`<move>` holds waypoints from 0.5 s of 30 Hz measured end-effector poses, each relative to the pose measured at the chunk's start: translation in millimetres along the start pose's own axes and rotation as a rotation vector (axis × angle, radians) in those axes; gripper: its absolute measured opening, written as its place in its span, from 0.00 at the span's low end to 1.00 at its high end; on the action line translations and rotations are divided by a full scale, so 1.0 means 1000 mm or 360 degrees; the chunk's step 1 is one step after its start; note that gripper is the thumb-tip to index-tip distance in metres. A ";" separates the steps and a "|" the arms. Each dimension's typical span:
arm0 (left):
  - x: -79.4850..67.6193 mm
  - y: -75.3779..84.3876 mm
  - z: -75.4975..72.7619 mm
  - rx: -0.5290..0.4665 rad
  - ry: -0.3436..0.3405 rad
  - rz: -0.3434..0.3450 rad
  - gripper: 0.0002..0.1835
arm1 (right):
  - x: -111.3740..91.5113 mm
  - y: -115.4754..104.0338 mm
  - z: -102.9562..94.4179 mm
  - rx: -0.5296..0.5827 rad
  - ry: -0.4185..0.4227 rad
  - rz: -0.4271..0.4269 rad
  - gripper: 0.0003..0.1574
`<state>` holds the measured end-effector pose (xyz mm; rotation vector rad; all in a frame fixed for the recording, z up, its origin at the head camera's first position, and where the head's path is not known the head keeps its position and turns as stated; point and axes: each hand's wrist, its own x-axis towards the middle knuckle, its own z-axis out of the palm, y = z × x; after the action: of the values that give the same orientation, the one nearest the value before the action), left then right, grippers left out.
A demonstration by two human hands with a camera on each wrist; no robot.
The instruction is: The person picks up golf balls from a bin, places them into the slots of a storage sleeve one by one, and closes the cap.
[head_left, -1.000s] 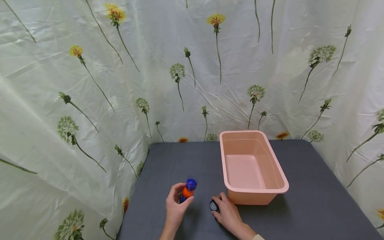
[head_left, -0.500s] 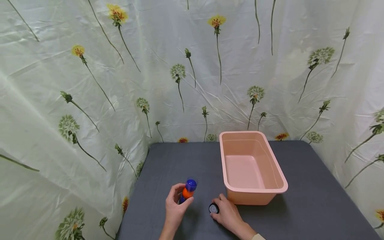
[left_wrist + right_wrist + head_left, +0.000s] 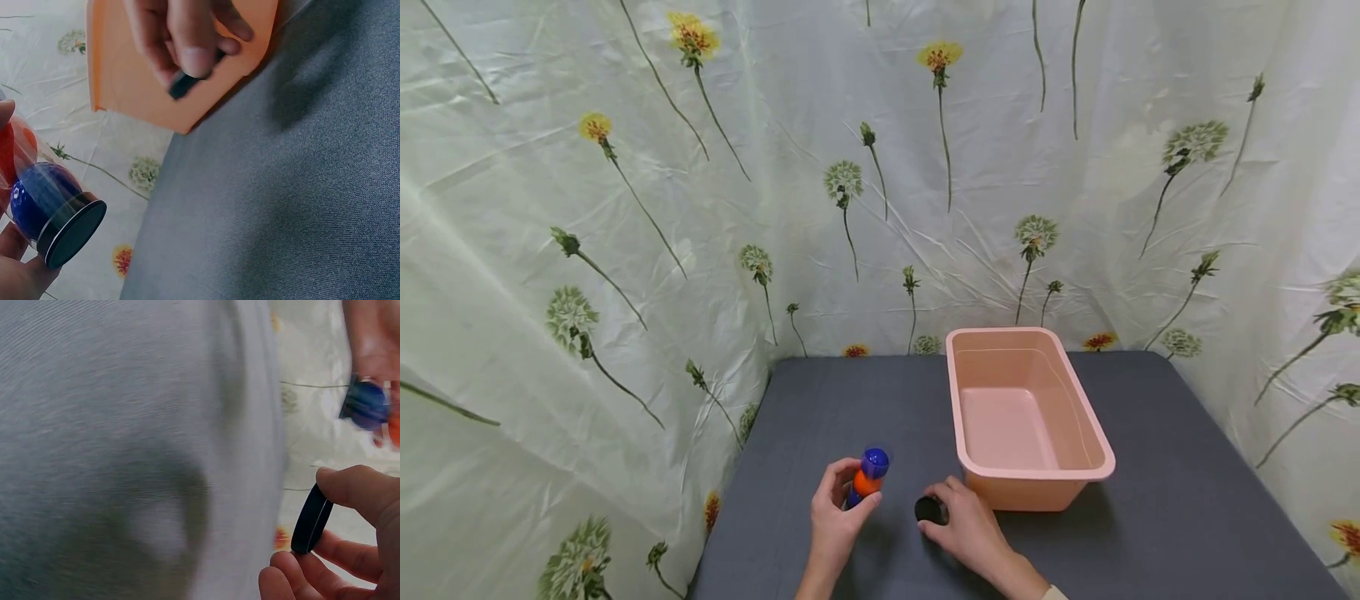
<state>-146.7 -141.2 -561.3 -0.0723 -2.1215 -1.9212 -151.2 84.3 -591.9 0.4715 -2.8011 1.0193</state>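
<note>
My left hand (image 3: 837, 518) grips a clear tube (image 3: 868, 477) that holds blue and orange balls. The tube leans slightly to the right in the head view. In the left wrist view its black end cap (image 3: 76, 232) sits beside a blue ball (image 3: 42, 195); the fingers hide part of the tube. To the right, my right hand (image 3: 972, 527) pinches a black round lid (image 3: 930, 510) between thumb and fingertips. Seen edge-on in the right wrist view, the lid (image 3: 311, 519) is thin and disc-shaped. Tube and lid are apart, both above the table.
A pink rectangular tub (image 3: 964, 400) stands on the dark grey table (image 3: 842, 400), just beyond my right hand. Nothing shows inside the tub. A white curtain (image 3: 805, 217) with dandelion prints hangs behind the table and along its sides.
The lid has turned in my right hand: its greyish face showed before, and a plain black one shows now. That hand has shifted slightly left. My left hand and the tube have hardly moved.
</note>
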 end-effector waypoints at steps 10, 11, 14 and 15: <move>-0.003 0.012 0.003 0.0030 -0.0023 -0.0052 0.30 | -0.001 -0.032 -0.033 0.0275 0.0035 -0.0081 0.23; -0.002 0.008 0.003 0.0022 -0.0026 -0.0052 0.30 | -0.002 -0.035 -0.037 0.0296 0.0040 -0.0095 0.24; -0.001 -0.001 0.003 0.0011 -0.0046 -0.0015 0.30 | -0.003 -0.044 -0.048 0.0357 0.0063 -0.0131 0.26; -0.001 -0.002 0.003 0.0003 -0.0056 0.0005 0.30 | -0.003 -0.046 -0.052 0.0375 0.0073 -0.0139 0.26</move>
<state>-146.6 -138.1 -563.4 -0.1100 -2.1439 -1.9300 -132.5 84.6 -525.0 0.5830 -2.6070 1.3293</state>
